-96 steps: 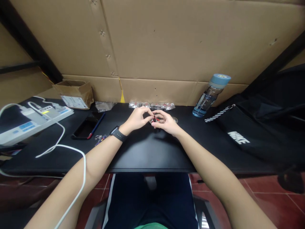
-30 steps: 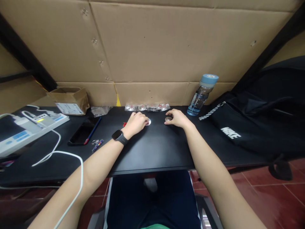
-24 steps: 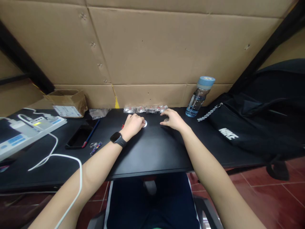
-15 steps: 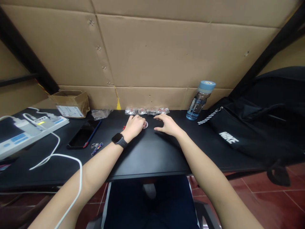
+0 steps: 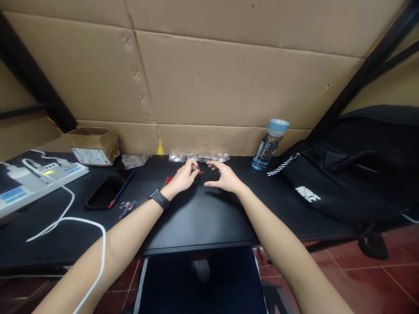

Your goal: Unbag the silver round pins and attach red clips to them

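Note:
My left hand (image 5: pixel 183 179), with a black watch on its wrist, pinches a small round disc (image 5: pixel 199 170) that stands nearly edge-on above the black table. Red cord (image 5: pixel 169 179) lies beside that hand on its left, and a bit of red shows just past the disc. Facing it from the right, my right hand (image 5: pixel 226 178) is open, thumb and fingers apart in a curve. It does not visibly touch the disc. Behind both hands runs a row of clear plastic packets (image 5: pixel 213 157) with small red-marked items inside.
A blue-capped water bottle (image 5: pixel 269 146) and a black backpack (image 5: pixel 356 174) stand on the right. To the left are a phone (image 5: pixel 109 189), keys (image 5: pixel 127 208), a plastic bag (image 5: pixel 135 161), a cardboard box (image 5: pixel 93 146) and a power strip (image 5: pixel 42 181). A white cable (image 5: pixel 83 220) crosses my left forearm.
My left hand has lifted the disc from the table and turned it on edge. My right hand stays open and is a little closer to it. The camera view has shifted slightly.

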A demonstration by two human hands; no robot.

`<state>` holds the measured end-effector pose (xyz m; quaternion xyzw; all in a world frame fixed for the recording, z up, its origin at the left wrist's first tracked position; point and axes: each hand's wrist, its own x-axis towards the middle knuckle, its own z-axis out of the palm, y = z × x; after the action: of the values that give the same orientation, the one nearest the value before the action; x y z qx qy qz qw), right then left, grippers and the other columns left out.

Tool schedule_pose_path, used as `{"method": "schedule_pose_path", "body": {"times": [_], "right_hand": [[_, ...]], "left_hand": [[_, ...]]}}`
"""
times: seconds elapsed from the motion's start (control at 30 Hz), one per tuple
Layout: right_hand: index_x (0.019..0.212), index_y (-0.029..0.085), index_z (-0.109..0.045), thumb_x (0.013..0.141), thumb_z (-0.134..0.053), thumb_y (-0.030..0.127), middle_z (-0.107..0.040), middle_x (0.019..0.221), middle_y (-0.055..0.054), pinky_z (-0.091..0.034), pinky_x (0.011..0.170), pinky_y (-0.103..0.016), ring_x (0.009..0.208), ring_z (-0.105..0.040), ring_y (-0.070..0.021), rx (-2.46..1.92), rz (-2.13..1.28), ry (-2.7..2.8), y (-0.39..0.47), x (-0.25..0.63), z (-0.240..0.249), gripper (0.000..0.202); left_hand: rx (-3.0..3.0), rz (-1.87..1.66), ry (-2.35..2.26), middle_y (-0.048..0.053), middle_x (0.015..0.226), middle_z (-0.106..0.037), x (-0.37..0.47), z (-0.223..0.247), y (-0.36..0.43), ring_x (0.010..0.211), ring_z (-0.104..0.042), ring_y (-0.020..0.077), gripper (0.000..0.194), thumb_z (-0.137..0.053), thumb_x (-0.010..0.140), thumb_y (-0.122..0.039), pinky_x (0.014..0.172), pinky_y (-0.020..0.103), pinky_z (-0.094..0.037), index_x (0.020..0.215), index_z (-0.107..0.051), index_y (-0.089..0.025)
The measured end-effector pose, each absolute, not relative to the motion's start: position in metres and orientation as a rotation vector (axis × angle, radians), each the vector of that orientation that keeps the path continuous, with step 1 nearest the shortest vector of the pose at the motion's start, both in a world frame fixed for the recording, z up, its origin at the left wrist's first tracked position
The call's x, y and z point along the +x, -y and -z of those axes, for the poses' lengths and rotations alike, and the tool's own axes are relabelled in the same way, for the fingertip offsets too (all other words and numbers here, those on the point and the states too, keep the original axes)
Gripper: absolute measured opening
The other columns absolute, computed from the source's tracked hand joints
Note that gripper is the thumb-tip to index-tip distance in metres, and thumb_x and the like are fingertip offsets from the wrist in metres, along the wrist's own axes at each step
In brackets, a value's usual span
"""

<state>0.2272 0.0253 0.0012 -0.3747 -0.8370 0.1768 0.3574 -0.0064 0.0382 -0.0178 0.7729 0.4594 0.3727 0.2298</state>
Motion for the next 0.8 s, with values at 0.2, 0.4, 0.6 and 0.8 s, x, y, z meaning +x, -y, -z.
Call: {"method": "schedule_pose_path", "body": {"times": [0.2, 0.4, 0.6, 0.8], "right_hand": [[0.14, 0.026, -0.058, 0.068, -0.092, 0.043, -0.071, 0.13, -0.01, -0.056, 0.096, -0.04, 0.107, -0.072, -0.0243, -0.915, -0.591, 2.14, -0.018, 0.215, -0.003, 0.082], [0.125, 0.025, -0.066, 0.073, -0.087, 0.037, -0.077, 0.118, -0.006, -0.057, 0.088, -0.035, 0.095, -0.073, -0.021, -0.958, -0.608, 2.097, -0.013, 0.209, -0.009, 0.058], [0.117, 0.023, -0.068, 0.071, -0.088, 0.038, -0.078, 0.109, -0.005, -0.057, 0.082, -0.033, 0.09, -0.072, -0.02, -0.977, -0.631, 2.085, -0.016, 0.211, -0.006, 0.052], [0.115, 0.023, -0.067, 0.071, -0.089, 0.041, -0.076, 0.104, -0.004, -0.056, 0.077, -0.031, 0.082, -0.07, -0.0181, -0.985, -0.62, 2.044, -0.022, 0.221, -0.004, 0.053]], "left_hand": [[1.847, -1.129, -0.966, 0.002, 0.098, -0.065, 0.004, 0.022, -0.036, 0.099, -0.067, 0.019, 0.017, -0.057, 0.095, -0.031, 0.09, 0.034, -0.049, 0.103, -0.044, -0.024], [1.703, -1.091, -0.882, 0.003, 0.099, -0.069, 0.009, 0.019, -0.028, 0.1, -0.07, 0.0207, 0.023, -0.062, 0.093, -0.033, 0.087, 0.033, -0.051, 0.103, -0.044, -0.024], [1.753, -1.074, -0.836, 0.004, 0.1, -0.068, 0.008, 0.018, -0.032, 0.103, -0.068, 0.0205, 0.022, -0.061, 0.093, -0.032, 0.091, 0.034, -0.049, 0.101, -0.043, -0.023], [2.066, -1.09, -1.048, 0.003, 0.1, -0.062, -0.011, 0.006, -0.037, 0.095, -0.062, 0.0178, 0.017, -0.057, 0.095, -0.035, 0.091, 0.032, -0.048, 0.102, -0.046, -0.023]]}}
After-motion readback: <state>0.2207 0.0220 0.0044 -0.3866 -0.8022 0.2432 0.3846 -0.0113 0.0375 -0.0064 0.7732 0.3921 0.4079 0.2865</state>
